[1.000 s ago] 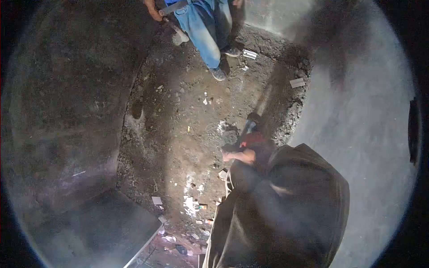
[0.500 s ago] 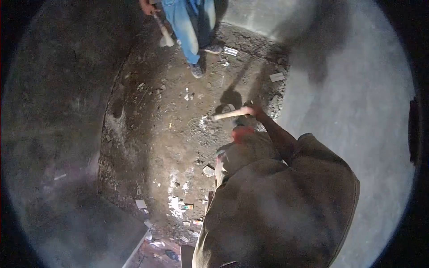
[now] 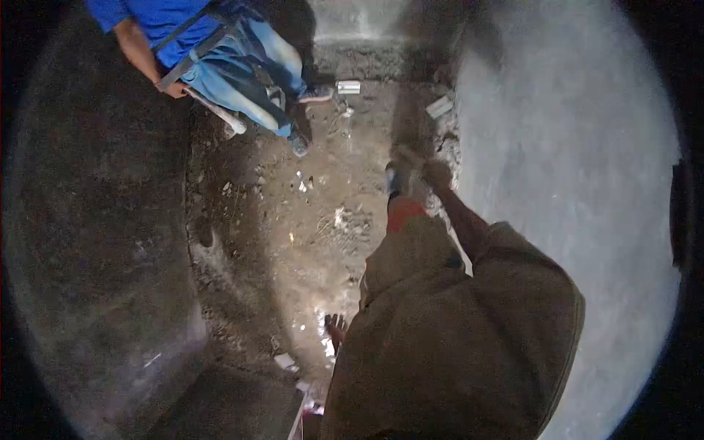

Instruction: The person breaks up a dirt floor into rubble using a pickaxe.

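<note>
My right hand (image 3: 437, 174) is closed around a wooden-handled tool (image 3: 411, 155), blurred by motion and in shadow above my foot (image 3: 394, 178). The tool's far end cannot be made out clearly. Low in the view, beside my brown shirt (image 3: 455, 352), my left hand (image 3: 335, 328) shows with its fingers apart and nothing in them. Below it are pale scraps (image 3: 328, 347) on the dirt floor (image 3: 308, 257).
A co-worker in a blue shirt (image 3: 165, 26) and jeans stands at the upper left, holding a long-handled tool (image 3: 216, 111). Smooth grey walls (image 3: 557, 161) flank the dirt strip. A pale block (image 3: 440, 107) and a whitish piece (image 3: 348, 87) lie near the top.
My right hand has moved slightly up and right, and the tool has swung upward from pointing left. My left hand has come into view. The co-worker appears further left, with more of the body showing.
</note>
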A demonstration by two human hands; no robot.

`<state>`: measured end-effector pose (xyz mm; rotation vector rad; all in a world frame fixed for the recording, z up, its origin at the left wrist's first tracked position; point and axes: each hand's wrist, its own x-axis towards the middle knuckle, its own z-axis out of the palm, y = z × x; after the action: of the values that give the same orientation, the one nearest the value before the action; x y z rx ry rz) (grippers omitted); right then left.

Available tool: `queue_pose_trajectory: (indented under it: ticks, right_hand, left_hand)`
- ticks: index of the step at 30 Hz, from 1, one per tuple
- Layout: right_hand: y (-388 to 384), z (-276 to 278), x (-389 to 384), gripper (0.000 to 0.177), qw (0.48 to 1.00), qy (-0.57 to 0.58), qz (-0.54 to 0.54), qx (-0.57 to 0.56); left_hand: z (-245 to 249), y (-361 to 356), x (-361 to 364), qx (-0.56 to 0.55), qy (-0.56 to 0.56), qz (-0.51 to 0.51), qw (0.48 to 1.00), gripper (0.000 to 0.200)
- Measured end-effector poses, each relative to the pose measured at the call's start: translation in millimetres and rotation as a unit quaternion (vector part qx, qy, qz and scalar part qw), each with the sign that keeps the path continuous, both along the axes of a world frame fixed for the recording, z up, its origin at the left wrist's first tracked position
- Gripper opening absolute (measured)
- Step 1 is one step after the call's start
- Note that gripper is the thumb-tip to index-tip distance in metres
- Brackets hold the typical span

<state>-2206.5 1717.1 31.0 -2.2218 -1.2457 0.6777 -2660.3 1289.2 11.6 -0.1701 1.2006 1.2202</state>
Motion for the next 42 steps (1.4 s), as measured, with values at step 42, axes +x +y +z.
queue_pose_trajectory:
  ticks: [42]
  right_hand:
    - [68.0, 6.5, -64.1, 0.025, 0.964, -0.076, -0.069, -0.245]
  left_hand:
    - [94.2, 915.0, 164.6, -0.008, 0.318, -0.687, 0.653, 0.027]
